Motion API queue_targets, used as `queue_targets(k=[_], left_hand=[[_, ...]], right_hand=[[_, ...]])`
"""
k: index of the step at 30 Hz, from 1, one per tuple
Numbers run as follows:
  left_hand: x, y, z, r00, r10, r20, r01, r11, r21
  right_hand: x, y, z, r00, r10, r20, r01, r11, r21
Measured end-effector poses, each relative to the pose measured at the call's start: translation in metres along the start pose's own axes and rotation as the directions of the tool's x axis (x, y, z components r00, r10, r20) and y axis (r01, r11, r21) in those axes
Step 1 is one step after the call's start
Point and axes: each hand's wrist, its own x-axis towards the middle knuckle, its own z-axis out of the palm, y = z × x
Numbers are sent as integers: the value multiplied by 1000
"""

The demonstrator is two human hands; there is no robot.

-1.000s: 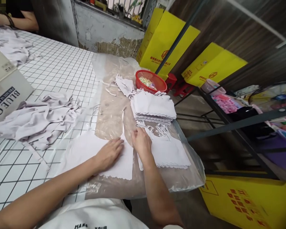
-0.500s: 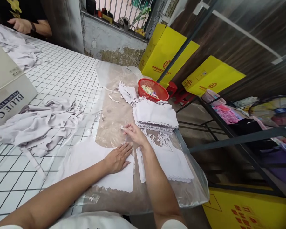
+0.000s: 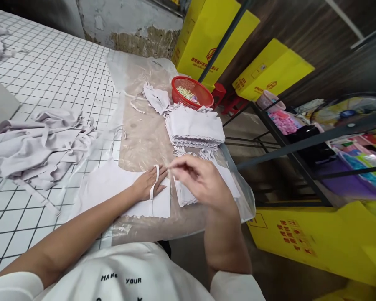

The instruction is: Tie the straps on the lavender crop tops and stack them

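Observation:
My left hand [image 3: 150, 182] lies flat, fingers stretched out, on a white cloth piece [image 3: 103, 188] with a scalloped lower edge. A narrow white strap [image 3: 154, 186] loops over the back of that hand. Just right of its fingertips, my right hand [image 3: 200, 177] is raised with fingers curled and their tips close together. Anything between those tips is too small to make out. Partly behind the right hand is a lower stack of white pieces [image 3: 183, 194]. Beyond it sits a neat pile of folded white pieces [image 3: 196, 125] with scalloped edges.
A red basket [image 3: 192, 89] with small pale items stands behind the pile, beside a loose white piece [image 3: 156, 98]. Crumpled light cloth [image 3: 40, 144] lies at left near a box [image 3: 0, 102]. Clear plastic sheeting [image 3: 138, 146] covers the table's right side. A metal rack [image 3: 278, 150] stands at right.
The strap now lies across my left hand. My right hand has come back toward me and to the right, with its palm turned. The view has tilted downward.

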Motion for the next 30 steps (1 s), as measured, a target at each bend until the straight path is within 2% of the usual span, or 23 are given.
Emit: queue_targets(k=[2,3,6,8,11,16,21,26,30], left_hand=[[1,-1,2,999,32,-2,-32,998,45],[0,-2,3,999,45,-3,-45,997,68],[-1,-6,5,997,75,-12,-73,991,112],[-1,-8,6,996,89,-14,-87,988,128],[-1,-9,5,996,86,-10,-83,985,148],[1,-3,1,997,67,24,-70,980,186],[4,2,-4,997,39,66,-50,982,182],[5,3,-2,994,13,108,-37,973,228],[5,3,-3,996,29,89,-48,973,225]], right_hand=[[13,19,8,986,166,-24,-168,977,-135],[20,33,16,964,264,-4,-259,942,-215],[36,74,49,851,522,57,-465,799,-380],[42,92,69,804,594,17,-532,732,-426],[47,98,84,794,605,-49,-554,690,-466],[41,92,80,793,605,-71,-560,678,-476],[27,95,84,793,605,-75,-596,744,-303],[21,99,94,810,581,-84,-583,780,-226],[25,109,90,818,566,-100,-572,820,-32]])
